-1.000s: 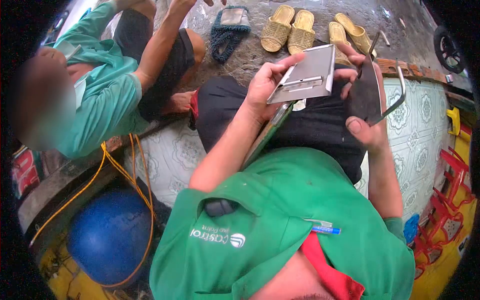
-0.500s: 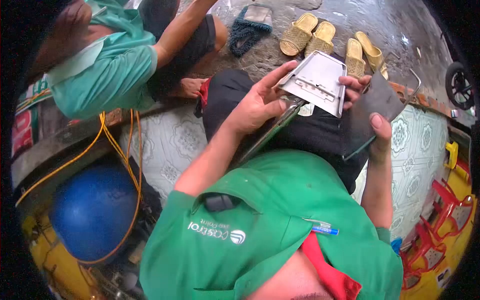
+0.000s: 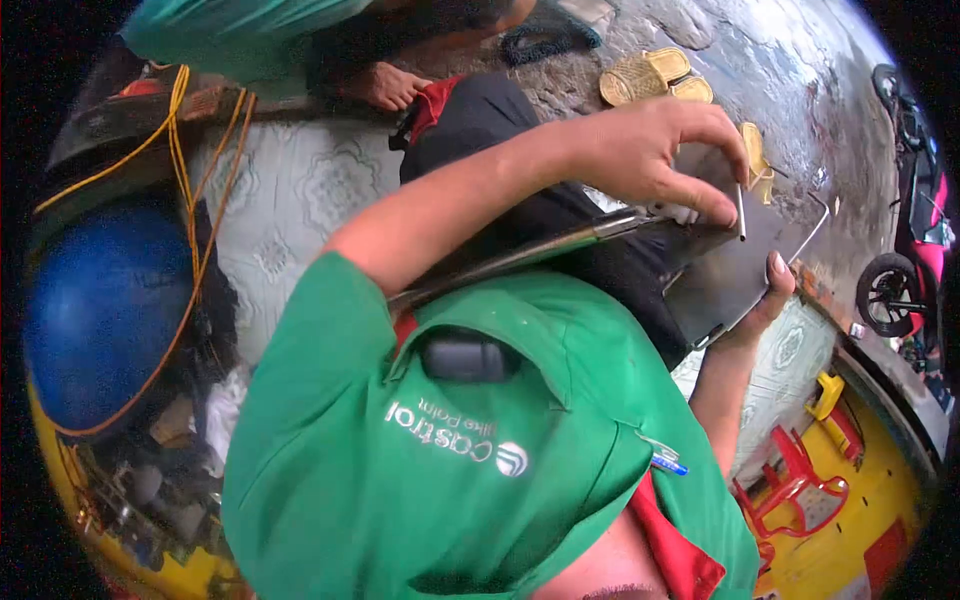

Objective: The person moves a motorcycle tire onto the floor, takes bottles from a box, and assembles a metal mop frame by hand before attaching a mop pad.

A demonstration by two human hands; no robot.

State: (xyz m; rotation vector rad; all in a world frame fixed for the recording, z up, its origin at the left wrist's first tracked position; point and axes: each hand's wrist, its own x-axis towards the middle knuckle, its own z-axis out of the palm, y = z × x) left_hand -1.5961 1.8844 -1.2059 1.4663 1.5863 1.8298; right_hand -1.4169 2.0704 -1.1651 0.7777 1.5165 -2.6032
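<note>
My left hand (image 3: 665, 155) reaches across my lap, thumb and fingers closed on a silver metal plate (image 3: 708, 165) with a bright folded edge, turned steeply and partly hidden by the hand. My right hand (image 3: 765, 305) grips a dark grey flat panel (image 3: 720, 285) by its near right side, thumb on top. A thin bent metal rod (image 3: 808, 238) sticks out past the panel's far edge. Along my lap, under my left forearm, lies a long shiny metal bar (image 3: 560, 243), its end close to the plate.
Another person's bare foot (image 3: 390, 85) and teal sleeve (image 3: 240, 30) are at the upper left. Woven slippers (image 3: 650, 75) lie on the wet floor ahead. A blue ball-like object (image 3: 110, 310) and orange cords (image 3: 185, 150) stand left; a red chair (image 3: 795, 490) and motorbike wheel (image 3: 890, 290) are right.
My left hand has moved right and turned over, tilting the silver plate from face-up to steep above the dark panel. The panel lies flatter, and the view has shifted right.
</note>
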